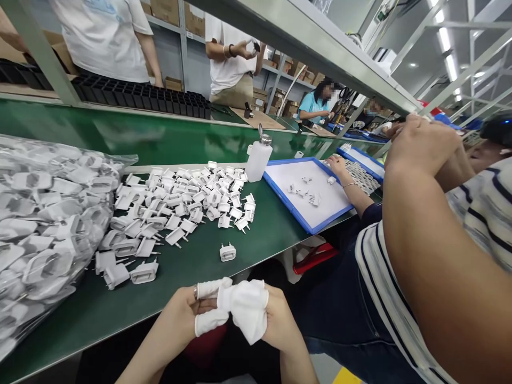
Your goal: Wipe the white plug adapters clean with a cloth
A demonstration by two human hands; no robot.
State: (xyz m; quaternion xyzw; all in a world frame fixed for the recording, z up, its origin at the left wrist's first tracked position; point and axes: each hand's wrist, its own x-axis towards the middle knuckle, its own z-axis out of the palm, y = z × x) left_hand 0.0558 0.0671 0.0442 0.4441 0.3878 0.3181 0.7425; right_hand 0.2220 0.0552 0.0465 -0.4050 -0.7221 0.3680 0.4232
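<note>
Over the front edge of the bench, my left hand (182, 314) wears white finger cots on its thumb and finger. They pinch a small white plug piece (224, 298), mostly covered, so its shape is hard to make out. My right hand (280, 314) is closed on a white cloth (251, 314), which is bunched against the right side of that piece. One loose white plug housing (228, 253) with two pins lies on the green bench just beyond my hands. Farther off spreads a heap of similar white plugs (176, 197).
A clear bag (44, 229) full of white plugs fills the left side. Behind the heap stands a white dispenser bottle (259, 160). A blue-rimmed tray (288, 209) holds several small parts, near a co-worker's hand (338, 164). Another person's arm (424, 245) is close on the right.
</note>
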